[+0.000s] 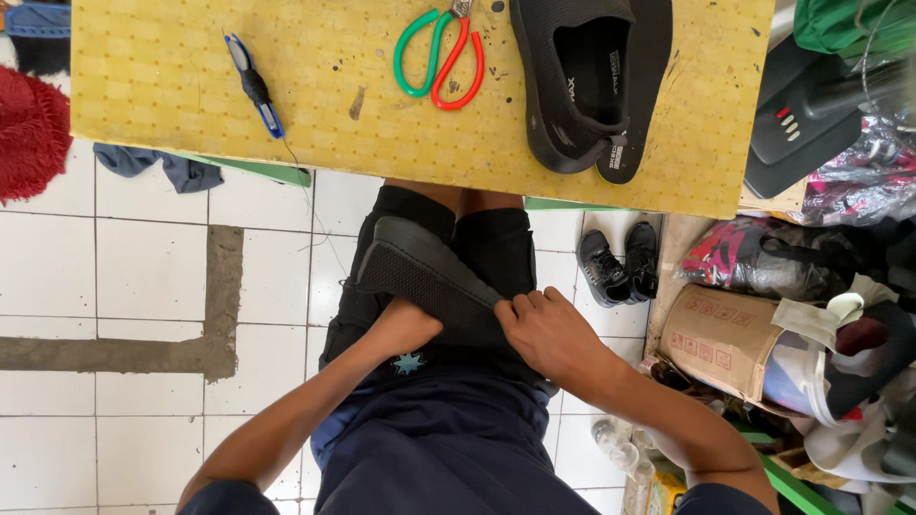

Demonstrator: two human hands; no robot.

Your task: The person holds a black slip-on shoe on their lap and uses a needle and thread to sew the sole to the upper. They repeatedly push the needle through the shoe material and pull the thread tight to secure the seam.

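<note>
Across the top of the frame lies a yellow board [286, 105] bearing a second black shoe [572, 86], scissors [441, 57] and a blue snipper [256, 86]; at centre, on the lap, a black shoe [429, 277] sits sole up, the right hand [549, 334] closed on its edge, the left hand [405, 329] tucked inside it, grip hidden

Shoe-repair workshop: worktable [191, 105]; scissors [441, 57]; shoes [571, 86].

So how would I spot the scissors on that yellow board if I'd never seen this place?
Start at the yellow board across the top of the view. Along its far edge, left of the black shoe and its loose insole, lie the scissors. One handle loop is green and the other red, unlike the small blue-and-black snips further left.
</note>
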